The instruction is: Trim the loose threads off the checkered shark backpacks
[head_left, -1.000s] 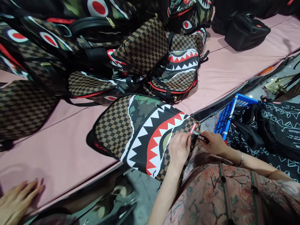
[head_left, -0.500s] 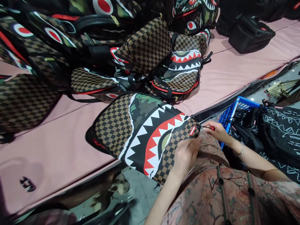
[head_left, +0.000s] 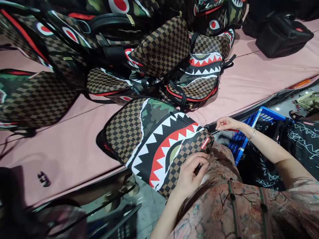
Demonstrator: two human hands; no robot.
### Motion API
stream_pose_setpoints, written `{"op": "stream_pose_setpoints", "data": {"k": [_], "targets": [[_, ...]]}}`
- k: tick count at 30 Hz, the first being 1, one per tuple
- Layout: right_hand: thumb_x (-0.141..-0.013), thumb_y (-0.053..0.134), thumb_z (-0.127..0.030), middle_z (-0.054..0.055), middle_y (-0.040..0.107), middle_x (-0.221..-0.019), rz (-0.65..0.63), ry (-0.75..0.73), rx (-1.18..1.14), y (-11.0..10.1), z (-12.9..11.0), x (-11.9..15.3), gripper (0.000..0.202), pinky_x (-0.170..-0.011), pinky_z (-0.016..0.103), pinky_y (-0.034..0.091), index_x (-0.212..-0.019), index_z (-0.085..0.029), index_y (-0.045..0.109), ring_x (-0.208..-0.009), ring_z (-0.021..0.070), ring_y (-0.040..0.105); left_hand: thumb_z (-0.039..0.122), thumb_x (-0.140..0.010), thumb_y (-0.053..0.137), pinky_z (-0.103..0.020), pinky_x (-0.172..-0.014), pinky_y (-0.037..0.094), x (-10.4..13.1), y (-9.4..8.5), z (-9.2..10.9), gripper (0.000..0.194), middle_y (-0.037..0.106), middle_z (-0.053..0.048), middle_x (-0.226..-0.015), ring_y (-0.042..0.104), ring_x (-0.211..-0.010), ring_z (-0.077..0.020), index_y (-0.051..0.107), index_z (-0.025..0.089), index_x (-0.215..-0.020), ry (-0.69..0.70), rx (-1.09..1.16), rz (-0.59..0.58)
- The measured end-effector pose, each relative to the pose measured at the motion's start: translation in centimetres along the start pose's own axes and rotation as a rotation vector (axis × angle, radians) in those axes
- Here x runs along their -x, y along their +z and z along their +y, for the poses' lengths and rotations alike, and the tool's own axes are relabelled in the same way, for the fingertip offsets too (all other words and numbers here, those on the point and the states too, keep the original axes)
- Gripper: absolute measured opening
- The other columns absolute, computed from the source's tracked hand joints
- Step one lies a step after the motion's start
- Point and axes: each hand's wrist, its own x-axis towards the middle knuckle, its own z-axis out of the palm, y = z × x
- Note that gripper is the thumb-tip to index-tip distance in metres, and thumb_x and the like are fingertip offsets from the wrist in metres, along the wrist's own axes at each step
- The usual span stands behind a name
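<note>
A backpack panel or flat bag (head_left: 159, 142) with brown-black checks, camouflage and a red-and-white shark mouth bridges the table edge and my lap. My left hand (head_left: 191, 171) lies on its near edge, fingers curled and thumb meeting the fingertips at the bag's rim. Off the bag's right corner, my right hand (head_left: 228, 123) is closed in a pinch, held in the air. A slim red-handled tool (head_left: 234, 130) shows partly below that palm; its tip is hidden. A small red-and-white label (head_left: 205, 143) sits near the bag's corner.
Matching shark-pattern backpacks (head_left: 194, 76) are heaped on the pink-covered table (head_left: 99, 146). Black bags (head_left: 281, 39) stand at the back right. A blue crate (head_left: 271, 113) with black, white-scribbled bags is at my right. A small dark object (head_left: 44, 179) lies at the left.
My right hand has moved away from the bag's corner, up and outward, with the red-handled tool. My left hand has shifted slightly down along the edge. The view has turned slightly left.
</note>
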Motion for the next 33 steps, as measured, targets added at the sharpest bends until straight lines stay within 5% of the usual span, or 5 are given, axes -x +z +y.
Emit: {"op": "stream_pose_setpoints", "data": {"k": [11, 33], "targets": [[-0.063, 0.075, -0.035, -0.002, 0.061, -0.066, -0.256, 0.052, 0.081, -0.8, -1.3, -2.3, 0.031, -0.052, 0.017, 0.037, -0.076, -0.01, 0.061, -0.054, 0.0046, 0.049, 0.017, -0.08, 0.053, -0.03, -0.075, 0.048, 0.5, -0.3, 0.3, 0.005, 0.064, -0.007, -0.088, 0.06, -0.083, -0.0157, 0.058, 0.017, -0.078, -0.128, 0.047, 0.133], [-0.065, 0.074, -0.033, 0.0, 0.063, -0.071, -0.351, 0.042, 0.154, -0.8, -2.5, -3.5, 0.028, -0.06, 0.019, 0.042, -0.076, -0.011, 0.062, -0.061, 0.0064, 0.054, 0.021, -0.08, 0.054, -0.031, -0.076, 0.049, 0.7, -1.6, 0.2, 0.005, 0.065, -0.006, -0.087, 0.061, -0.08, -0.016, 0.058, 0.018, -0.078, -0.188, 0.021, 0.226]]}}
